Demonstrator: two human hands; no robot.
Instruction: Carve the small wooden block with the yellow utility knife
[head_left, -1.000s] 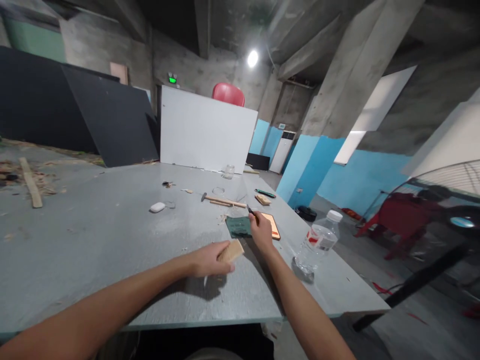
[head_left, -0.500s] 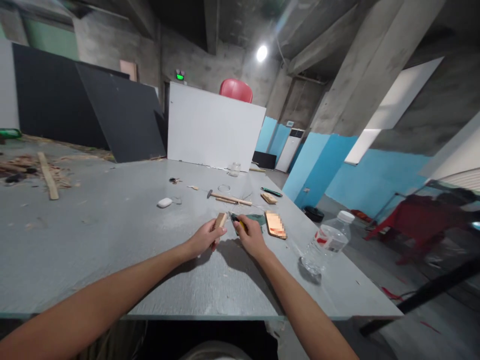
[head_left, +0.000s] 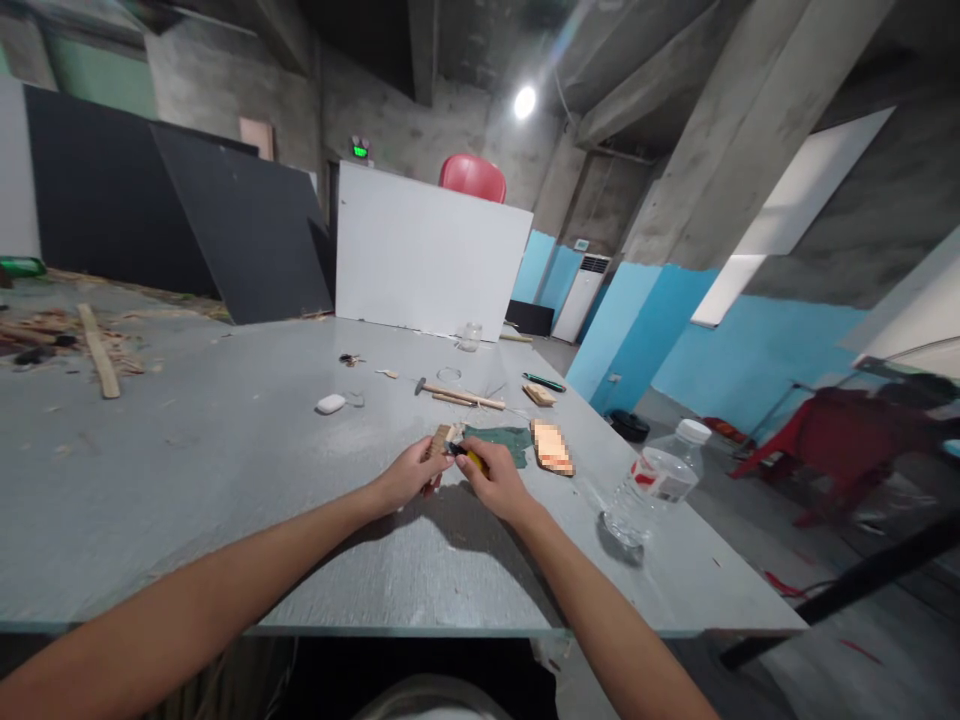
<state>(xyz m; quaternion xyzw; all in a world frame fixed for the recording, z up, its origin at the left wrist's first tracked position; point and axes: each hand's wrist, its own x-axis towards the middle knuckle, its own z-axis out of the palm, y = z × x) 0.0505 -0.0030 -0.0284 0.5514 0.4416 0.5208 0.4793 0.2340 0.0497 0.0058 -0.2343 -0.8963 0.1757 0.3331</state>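
My left hand [head_left: 411,474] is closed around a small wooden block [head_left: 439,441] above the grey table. In my right hand [head_left: 495,474] is a yellow and black knife [head_left: 474,461], its front end against the block's right side. Pale shavings or a cut edge show where the two meet. Beneath and behind my right hand lies a dark green cloth or sheet [head_left: 501,438]. A phone-like object [head_left: 551,447] with a blurred face rests just right of it.
The grey table [head_left: 315,580] bears a hammer [head_left: 461,395], a green cutter [head_left: 544,382], a small wooden piece [head_left: 538,395], a white case [head_left: 330,403] and a glass jar [head_left: 470,337]. A plastic bottle [head_left: 656,485] stands right. Wood scraps [head_left: 56,335] lie far left.
My right hand has moved left, bringing the knife against the block. The block has turned slightly in my left hand, and more of the green cloth shows.
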